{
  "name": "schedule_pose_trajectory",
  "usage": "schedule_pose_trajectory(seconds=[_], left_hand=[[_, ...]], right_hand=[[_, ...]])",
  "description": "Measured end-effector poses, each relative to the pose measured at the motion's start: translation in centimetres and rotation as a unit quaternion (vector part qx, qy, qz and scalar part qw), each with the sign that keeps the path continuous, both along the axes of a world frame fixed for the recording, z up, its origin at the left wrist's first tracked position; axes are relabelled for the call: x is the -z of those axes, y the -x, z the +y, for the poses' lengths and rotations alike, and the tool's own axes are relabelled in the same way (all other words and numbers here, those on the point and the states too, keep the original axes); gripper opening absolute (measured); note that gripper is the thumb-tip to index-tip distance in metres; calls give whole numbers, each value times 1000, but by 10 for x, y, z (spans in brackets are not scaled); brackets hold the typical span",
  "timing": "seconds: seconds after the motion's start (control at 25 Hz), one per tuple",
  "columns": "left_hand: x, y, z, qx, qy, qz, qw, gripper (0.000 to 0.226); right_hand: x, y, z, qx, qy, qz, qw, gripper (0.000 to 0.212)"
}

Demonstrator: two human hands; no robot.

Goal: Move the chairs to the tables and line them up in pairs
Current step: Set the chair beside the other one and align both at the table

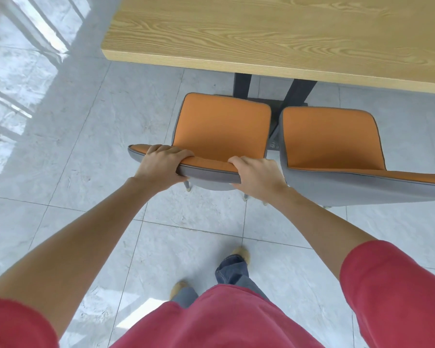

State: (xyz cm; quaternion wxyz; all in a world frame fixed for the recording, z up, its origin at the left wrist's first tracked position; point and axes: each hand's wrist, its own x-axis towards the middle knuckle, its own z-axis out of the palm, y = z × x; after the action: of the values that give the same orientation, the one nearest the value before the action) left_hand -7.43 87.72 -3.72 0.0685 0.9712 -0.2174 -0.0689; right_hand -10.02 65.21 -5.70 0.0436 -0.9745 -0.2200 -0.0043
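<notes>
While both hands grip it, chair [221, 126] faces table [274, 33]

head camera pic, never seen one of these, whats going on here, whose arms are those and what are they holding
There is no machine here. A person wears a wide-angle camera on the head, so the one picture looks forward and down over their own body: red sleeves, jeans and shoes at the bottom, both bare arms reaching out.

The left hand and right hand both grip the top edge of the backrest of the left chair, which has an orange seat and a grey shell. Just to its right stands the right chair, the same kind, with nobody touching it. Both face a wooden table with dark legs, their seats just short of its near edge. Nothing shows on the part of the tabletop in view. The floor is glossy grey tile.

It looks like the person is lining up the held chair beside its partner.
</notes>
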Motion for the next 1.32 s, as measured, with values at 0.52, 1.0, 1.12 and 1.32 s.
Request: schedule_pose_trajectory(seconds=[0.52, 1.0, 1.12, 1.32], left_hand=[[-19, 7, -68, 96, -55, 76, 991, 61], [-13, 10, -126, 133, -36, 110, 984, 54], [-9, 11, -150, 124, -53, 122, 983, 56], [-2, 10, -170, 87, -98, 114, 985, 51]], right_hand=[[-25, 24, -40, 70, 0, 156, 985, 73], [-33, 56, -148, 222, 125, 193, 947, 70], [-34, 56, -189, 262, 167, 197, 930, 74], [-33, 45, -226, 221, 199, 159, 941, 62]])
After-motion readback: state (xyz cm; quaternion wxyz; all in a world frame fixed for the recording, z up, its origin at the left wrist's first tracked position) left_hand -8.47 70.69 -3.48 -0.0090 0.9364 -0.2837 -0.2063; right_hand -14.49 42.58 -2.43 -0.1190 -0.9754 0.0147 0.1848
